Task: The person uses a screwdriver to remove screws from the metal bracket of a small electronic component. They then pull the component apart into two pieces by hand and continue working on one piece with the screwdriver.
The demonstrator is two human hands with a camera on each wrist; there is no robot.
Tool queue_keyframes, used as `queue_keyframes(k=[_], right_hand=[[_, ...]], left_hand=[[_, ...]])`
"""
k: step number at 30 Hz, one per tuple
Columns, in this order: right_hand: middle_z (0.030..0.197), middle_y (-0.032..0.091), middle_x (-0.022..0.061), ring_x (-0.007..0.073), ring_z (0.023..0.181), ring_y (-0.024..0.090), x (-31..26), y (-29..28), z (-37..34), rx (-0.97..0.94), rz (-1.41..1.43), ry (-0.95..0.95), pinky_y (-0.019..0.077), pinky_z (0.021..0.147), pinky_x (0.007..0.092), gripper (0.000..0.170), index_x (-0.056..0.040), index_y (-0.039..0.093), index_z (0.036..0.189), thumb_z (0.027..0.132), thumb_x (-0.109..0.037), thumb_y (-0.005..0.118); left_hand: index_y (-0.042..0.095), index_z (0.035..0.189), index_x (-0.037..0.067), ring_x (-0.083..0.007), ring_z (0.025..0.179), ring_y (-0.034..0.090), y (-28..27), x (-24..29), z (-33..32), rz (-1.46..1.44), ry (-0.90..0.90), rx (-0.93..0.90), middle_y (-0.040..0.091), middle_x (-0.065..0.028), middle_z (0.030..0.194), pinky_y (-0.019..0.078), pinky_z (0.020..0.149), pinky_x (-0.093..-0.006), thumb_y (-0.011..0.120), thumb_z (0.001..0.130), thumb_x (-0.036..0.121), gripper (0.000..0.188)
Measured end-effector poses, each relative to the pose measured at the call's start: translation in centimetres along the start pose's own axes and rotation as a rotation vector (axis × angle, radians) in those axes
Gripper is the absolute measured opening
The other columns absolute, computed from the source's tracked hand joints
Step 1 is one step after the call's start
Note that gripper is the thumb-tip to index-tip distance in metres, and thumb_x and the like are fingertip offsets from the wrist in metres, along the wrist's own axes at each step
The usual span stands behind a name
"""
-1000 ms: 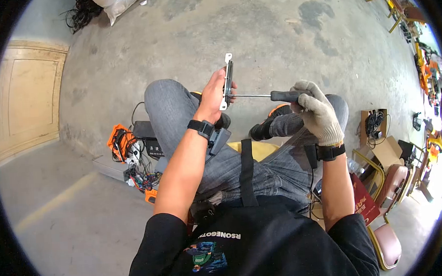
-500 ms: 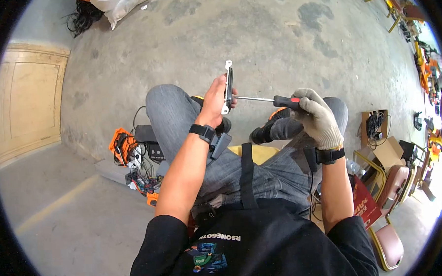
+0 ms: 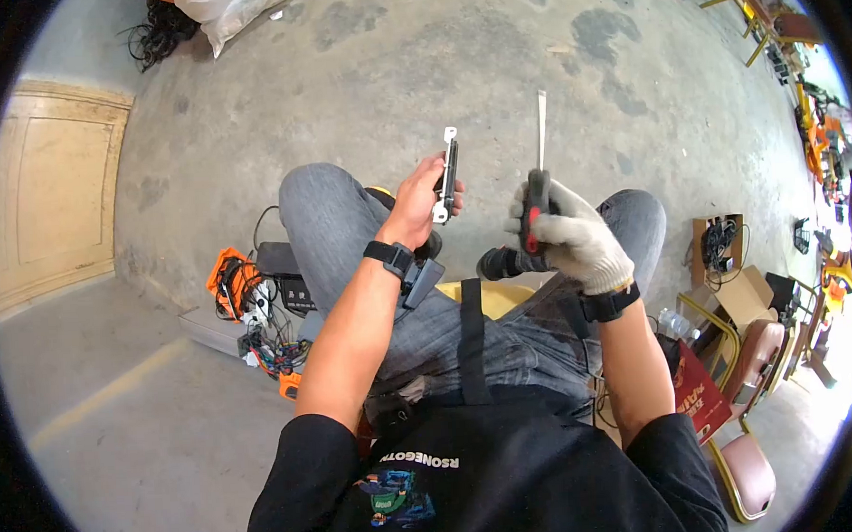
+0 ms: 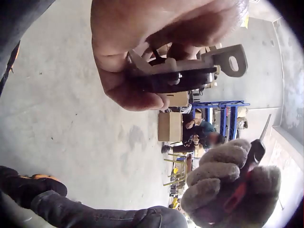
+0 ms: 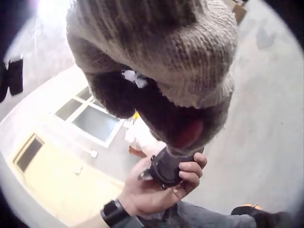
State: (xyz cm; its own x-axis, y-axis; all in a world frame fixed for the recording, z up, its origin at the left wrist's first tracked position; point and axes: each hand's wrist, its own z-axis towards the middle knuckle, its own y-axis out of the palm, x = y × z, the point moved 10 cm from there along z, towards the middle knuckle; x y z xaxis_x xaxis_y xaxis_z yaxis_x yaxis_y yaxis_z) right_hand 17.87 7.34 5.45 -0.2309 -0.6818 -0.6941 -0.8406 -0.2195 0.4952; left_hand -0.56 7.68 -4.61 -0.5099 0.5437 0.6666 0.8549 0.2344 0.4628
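Note:
My bare left hand point(image 3: 414, 208) grips a flat black part with a pale metal bracket point(image 3: 449, 181), held on edge above the floor between the knees. A slotted tab sticks out at each end of the bracket; in the left wrist view one tab point(image 4: 233, 61) shows its oblong hole. My right hand point(image 3: 579, 242), in a knitted work glove, holds a screwdriver point(image 3: 536, 209) by its black and red handle. Its flat-tipped shaft points away from the body, apart from the black part. In the right wrist view the glove point(image 5: 156, 42) covers most of the screwdriver.
Left of the legs lie a black box point(image 3: 278, 260), an orange tool point(image 3: 229, 279) and tangled wires. At right are an open carton with cables point(image 3: 720, 244), a plastic bottle point(image 3: 676, 324), a red box point(image 3: 700, 397) and chairs. Another person point(image 4: 204, 133) sits by blue shelving.
The screwdriver has come away from the black part and swung from pointing left to pointing away from the body. My right hand has moved left and closer to the body; the left stays nearly still.

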Motion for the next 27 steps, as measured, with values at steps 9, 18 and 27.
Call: queue_keyframes(k=[9,18,27], right_hand=[[0.085,0.069,0.0112,0.0176,0.075,0.065,-1.7,4.7,2.5,0.171,-0.879,-0.308,0.0515,0.071,0.0326,0.027,-0.0023,0.067,0.106,0.085,-0.018,0.074],[0.087,0.068,0.0173,0.0345,0.082,0.066,-1.5,4.4,2.8,0.273,-1.11,-0.464,0.0521,0.074,0.0402,0.023,-0.0051,0.068,0.101,0.082,-0.017,0.074],[0.085,0.066,0.02,0.0404,0.083,0.065,-0.4,3.6,3.2,0.278,-1.197,-0.409,0.0513,0.073,0.0457,0.024,-0.0027,0.065,0.093,0.081,-0.023,0.073]], left_hand=[[0.046,0.142,0.008,-0.0161,0.081,0.063,0.8,-1.9,0.7,-0.025,-0.015,-0.074,0.064,-0.0072,0.102,0.0535,0.07,-0.0318,0.045,0.107,0.029,0.041],[0.049,0.145,0.002,-0.0139,0.108,0.06,1.2,-1.9,0.5,0.009,0.019,-0.097,0.062,-0.0044,0.125,0.049,0.094,-0.0289,0.053,0.105,0.025,0.046],[0.047,0.145,0.002,-0.0128,0.105,0.058,0.6,-2.9,0.7,0.18,-0.046,-0.057,0.062,-0.0045,0.122,0.0477,0.09,-0.027,0.053,0.105,0.028,0.048]])
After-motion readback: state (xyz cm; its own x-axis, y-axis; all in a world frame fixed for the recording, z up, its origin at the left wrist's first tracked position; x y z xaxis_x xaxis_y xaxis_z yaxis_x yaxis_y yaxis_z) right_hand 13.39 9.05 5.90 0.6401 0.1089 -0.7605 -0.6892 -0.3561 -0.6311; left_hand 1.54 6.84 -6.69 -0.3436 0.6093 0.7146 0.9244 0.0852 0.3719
